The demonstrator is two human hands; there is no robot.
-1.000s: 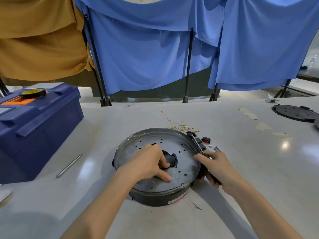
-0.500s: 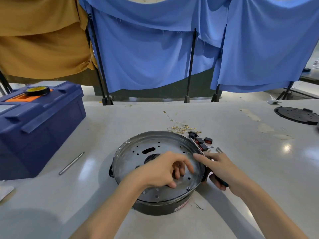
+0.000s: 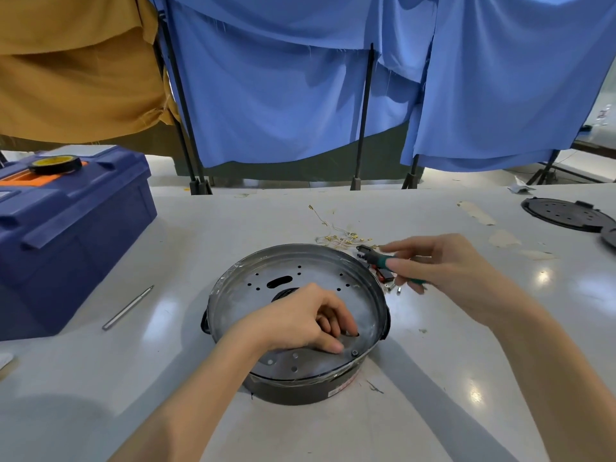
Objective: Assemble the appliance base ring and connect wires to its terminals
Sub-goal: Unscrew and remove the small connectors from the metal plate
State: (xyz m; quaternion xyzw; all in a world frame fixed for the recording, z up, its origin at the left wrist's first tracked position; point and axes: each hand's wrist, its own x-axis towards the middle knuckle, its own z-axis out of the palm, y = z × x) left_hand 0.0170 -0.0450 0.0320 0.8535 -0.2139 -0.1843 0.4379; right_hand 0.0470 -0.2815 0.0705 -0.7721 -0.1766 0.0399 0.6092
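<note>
On base ring [image 3: 300, 285] | left hand [image 3: 300, 323] curled on plate | right hand [image 3: 443, 271] grips screwdriver [image 3: 383, 258]

— Behind the bench? Blue cloth [image 3: 283, 95] draped over black stands [image 3: 363, 118], hanging in loose folds; a mustard-brown cloth [image 3: 73, 71] at the left end.

— And below the drapes? A strip of pale floor [image 3: 283, 183], with the feet of the stands planted on it.

— The work surface? A wide, glossy white table [image 3: 233, 225], catching bright spots of overhead light [image 3: 543, 276] on the right, with scraps of peeling tape [image 3: 476, 213] toward the far right corner.

— Anything to the side? A dark blue toolbox [image 3: 73, 235] at the left edge, with an orange panel on its lid.
</note>
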